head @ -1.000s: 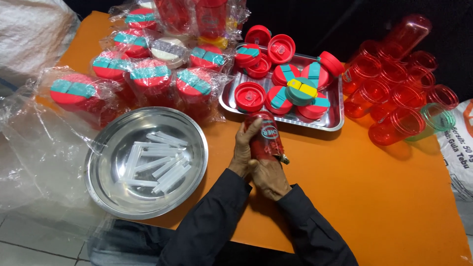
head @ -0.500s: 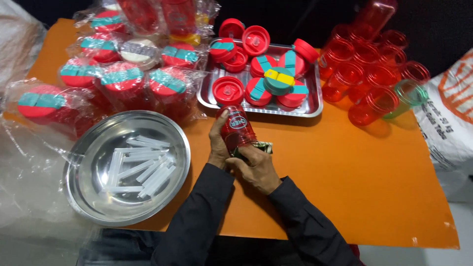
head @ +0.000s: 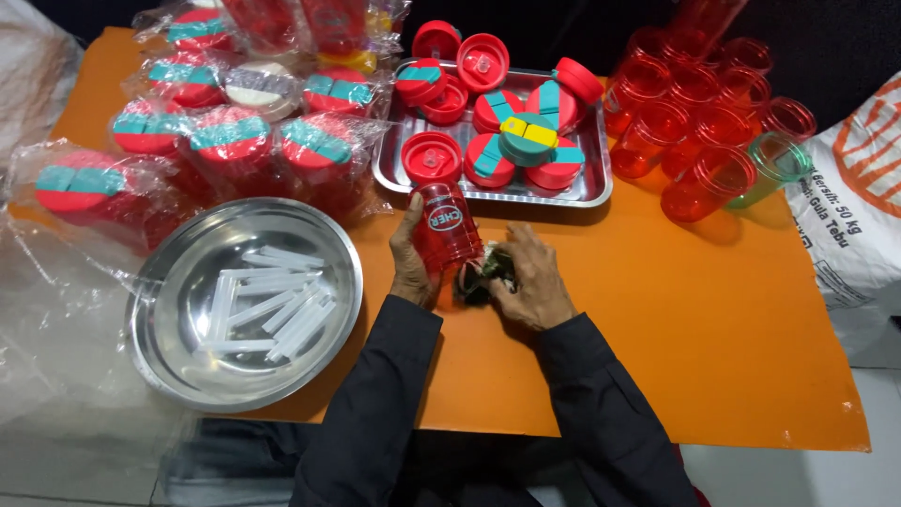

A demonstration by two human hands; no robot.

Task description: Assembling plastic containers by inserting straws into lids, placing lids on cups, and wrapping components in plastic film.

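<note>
At the front middle of the orange surface (head: 676, 310), the left hand (head: 410, 263) grasps a red translucent plastic tumbler (head: 447, 228) laid sideways, mouth toward the right hand (head: 531, 280), which pinches dark crumpled material (head: 481, 275) there, evidently for access.

Right hand (head: 533, 280) off tumbler (head: 447, 228) (mouthward)
</note>
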